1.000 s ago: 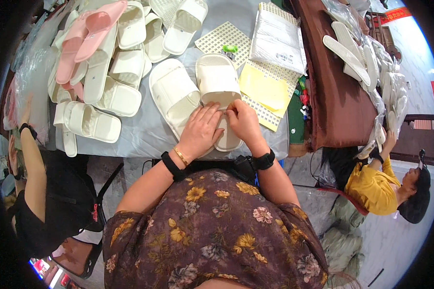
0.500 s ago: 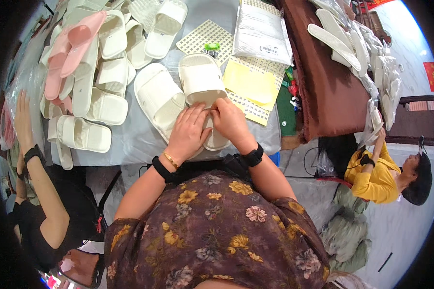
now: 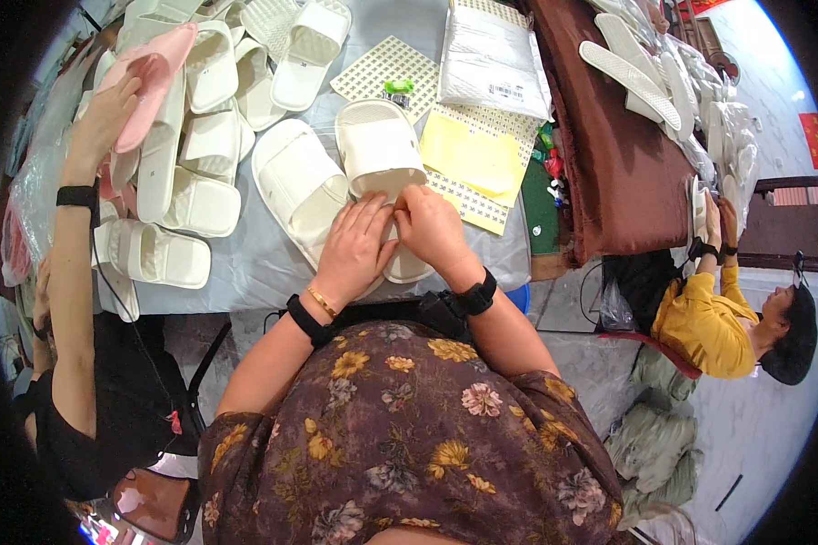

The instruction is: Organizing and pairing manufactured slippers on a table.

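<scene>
Near the middle of the frame, both of the person's hands meet over the near end of a white slipper (image 3: 379,159) that lies on the grey counter (image 3: 254,263). The left hand (image 3: 353,247) rests flat on it with fingers spread and slightly curled, its fingertips touching the slipper's edge just below the strap. The right hand (image 3: 432,227) is curled, thumb and fingers pinched together at the same spot, touching the left hand's fingertips; what it pinches is too small to tell. A second white slipper (image 3: 298,186) lies just to the left, side by side with the first and partly under the left hand.

Above and right of the hands sits a yellow sheet (image 3: 471,156) on top of a dotted white sheet (image 3: 468,202), with a white plastic bag (image 3: 493,64) further up. A small green object (image 3: 397,87) lies on another dotted sheet at the top centre. In the upper left of the frame is a pile of white slippers (image 3: 200,136), and a co-worker's hand (image 3: 104,118) touches a pink slipper (image 3: 150,82) there. A brown cloth (image 3: 609,154) covers the surface on the right, where another person in a yellow top (image 3: 700,322) sits.
</scene>
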Motion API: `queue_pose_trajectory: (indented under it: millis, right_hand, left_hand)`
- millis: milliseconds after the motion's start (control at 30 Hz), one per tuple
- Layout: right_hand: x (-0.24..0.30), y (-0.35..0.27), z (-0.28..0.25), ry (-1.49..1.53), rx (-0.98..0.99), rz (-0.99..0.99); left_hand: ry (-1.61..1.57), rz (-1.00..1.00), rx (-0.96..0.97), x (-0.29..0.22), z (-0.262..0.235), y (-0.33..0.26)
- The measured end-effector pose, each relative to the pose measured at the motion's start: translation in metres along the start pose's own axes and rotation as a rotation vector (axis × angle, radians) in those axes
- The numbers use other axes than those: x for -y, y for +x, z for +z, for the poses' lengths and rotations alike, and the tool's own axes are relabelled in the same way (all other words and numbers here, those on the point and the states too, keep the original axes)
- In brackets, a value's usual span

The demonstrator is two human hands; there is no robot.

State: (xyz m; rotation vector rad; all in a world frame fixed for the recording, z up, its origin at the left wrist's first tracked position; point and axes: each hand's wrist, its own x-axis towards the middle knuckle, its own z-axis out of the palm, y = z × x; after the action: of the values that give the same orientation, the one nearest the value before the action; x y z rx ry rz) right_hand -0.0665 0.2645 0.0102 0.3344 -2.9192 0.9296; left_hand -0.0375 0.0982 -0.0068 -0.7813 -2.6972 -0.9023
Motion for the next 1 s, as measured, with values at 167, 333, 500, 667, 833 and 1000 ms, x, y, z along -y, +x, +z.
queue_pose_trajectory:
  millis: [167,333,500,667,833,1000]
  right_hand:
    - [-0.012,0.001,0.003,0.126,-0.066,0.099]
    - [-0.014,-0.001,-0.002,0.334,-0.057,0.183]
    - [-0.020,-0.006,0.006,0.321,-0.122,0.119]
    - [-0.018,-0.008,0.007,0.347,-0.143,0.100]
    - [-0.020,-0.010,0.008,0.371,-0.168,0.091]
    - [-0.021,-0.011,0.007,0.377,-0.163,0.082]
  left_hand:
    - [0.005,-0.007,0.005,0.000,-0.001,0.000]
    - [0.021,0.026,0.022,-0.003,-0.002,0.002]
    - [0.061,0.035,0.010,-0.007,-0.001,0.003]
    - [0.082,0.034,0.037,-0.007,-0.004,0.003]
    - [0.068,0.030,0.072,-0.009,-0.007,0.005]
    - [0.085,0.031,0.086,-0.008,-0.006,0.004]
